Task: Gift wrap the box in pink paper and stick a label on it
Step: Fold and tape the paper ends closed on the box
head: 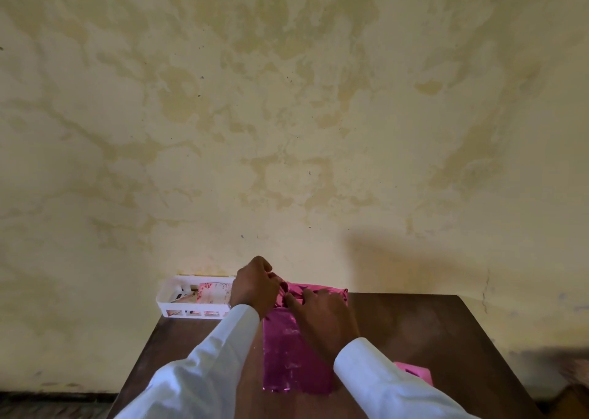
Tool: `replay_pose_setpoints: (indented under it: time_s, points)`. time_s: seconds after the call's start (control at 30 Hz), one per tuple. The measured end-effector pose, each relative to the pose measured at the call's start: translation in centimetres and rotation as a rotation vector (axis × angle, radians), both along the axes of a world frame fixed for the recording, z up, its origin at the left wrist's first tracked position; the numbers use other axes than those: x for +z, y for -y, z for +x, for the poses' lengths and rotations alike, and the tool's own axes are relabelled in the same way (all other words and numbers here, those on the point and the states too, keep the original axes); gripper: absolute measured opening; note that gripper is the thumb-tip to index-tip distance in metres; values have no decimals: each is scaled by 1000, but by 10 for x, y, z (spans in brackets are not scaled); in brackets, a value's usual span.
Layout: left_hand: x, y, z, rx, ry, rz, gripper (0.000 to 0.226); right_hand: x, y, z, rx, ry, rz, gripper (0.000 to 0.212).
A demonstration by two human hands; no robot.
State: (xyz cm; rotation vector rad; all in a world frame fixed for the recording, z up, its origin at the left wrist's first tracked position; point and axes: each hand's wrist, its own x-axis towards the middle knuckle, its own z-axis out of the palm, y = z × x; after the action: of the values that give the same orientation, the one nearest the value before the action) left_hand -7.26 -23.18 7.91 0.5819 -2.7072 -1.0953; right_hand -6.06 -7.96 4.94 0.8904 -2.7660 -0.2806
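A sheet of shiny pink paper point(291, 358) lies in the middle of a dark brown wooden table point(430, 332), running from the near edge toward the wall. At its far end the paper rises over a block shape. The box itself is fully covered there, so it cannot be seen.

The left hand point(255, 286) is at the far left corner of this wrapped shape. Its fingers are curled and pinch a bunched fold of the pink paper, lifted a little above the top. The right hand point(322, 318) lies flat on top of the paper just beside it, fingers straight and slightly spread, and the index finger reaches to the pinched fold. Both arms wear long white sleeves point(207, 364), and they hide part of the near paper and of the table.

At the far left corner of the table, touching the wall, stands a white plastic basket with slotted sides point(169, 294). Inside it are folded papers with a pink flower pattern point(215, 292); the left hand hides its right end. Near the right edge of the paper, a small pink object point(416, 372) shows from behind the right sleeve; what it is, I cannot tell.

Behind the table is a pale yellow wall with blotchy stains point(287, 116).
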Motion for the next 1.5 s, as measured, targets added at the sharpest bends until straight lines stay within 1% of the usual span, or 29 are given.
replay_pose_setpoints:
  time_s: [0.03, 0.07, 0.2, 0.27, 0.33, 0.43, 0.53, 0.57, 0.63, 0.67, 0.73, 0.8, 1.0, 1.13, 1.2, 1.27, 1.3, 1.33, 1.37, 1.4, 1.43, 1.5]
  points:
    - [0, 3, -1, 14, -16, 8, 12, 0, -1, 1, 0, 5, 0, 55]
    - [1, 6, -1, 21, -22, 22, 6, 0, -2, 4, 2, 15, -1, 56]
    - [0, 21, 5, 72, -21, 180, 15, 6, -3, 11, 14, 6, -76, 55]
    - [0, 26, 7, 103, -20, 227, 13, 9, -2, 15, 8, -6, -82, 54]
    - [2, 31, 6, 95, -8, 163, 6, 11, 0, 18, -8, 25, -78, 54]
    - [12, 33, 1, 110, -50, 29, 9, 8, -2, 16, -7, 29, -79, 54]
    - [23, 29, -7, 64, -74, -47, 8, 10, -1, 17, -21, 52, 21, 52]
    - [25, 27, -9, 7, -47, -84, 15, 10, -1, 17, -1, 41, 4, 52]
    - [25, 22, -15, -119, 81, -143, 35, 14, 0, 20, 9, 30, -26, 51]
    - [25, 19, -16, -153, 130, -147, 35, 16, 0, 21, 2, 39, -5, 51]
    - [26, 18, -18, -175, 155, -124, 17, 12, -2, 21, -31, 57, 51, 51]
    - [27, 21, -18, -174, 147, -98, 3, 4, -3, 18, -30, 28, 34, 54]
    - [24, 38, -13, -165, 117, -70, 6, -1, -3, 16, -47, -47, 14, 57]
    - [22, 42, -11, -168, 63, -122, 6, -3, -4, 14, -39, -66, 6, 59]
    - [25, 41, -9, -138, 16, -155, 9, -5, -4, 14, -35, -76, 8, 58]
    - [30, 35, -6, -95, -81, -256, 21, -6, -4, 15, -26, -75, 0, 57]
    - [32, 29, -3, -119, -136, -318, 27, -7, -5, 14, -21, -86, -12, 57]
    - [32, 22, 0, -201, -172, -389, 33, -8, -5, 14, -22, -96, -30, 57]
    - [29, 12, 3, -334, -174, -475, 38, -7, -4, 13, -24, -103, -49, 56]
    - [24, 2, 6, -474, -145, -561, 46, -7, -3, 12, -24, -107, -67, 51]
    - [19, -6, 8, -568, -91, -610, 54, -7, -2, 12, -20, -114, -78, 43]
    - [9, -16, 10, -614, 29, -575, 65, -9, 0, 10, -5, -111, -104, 23]
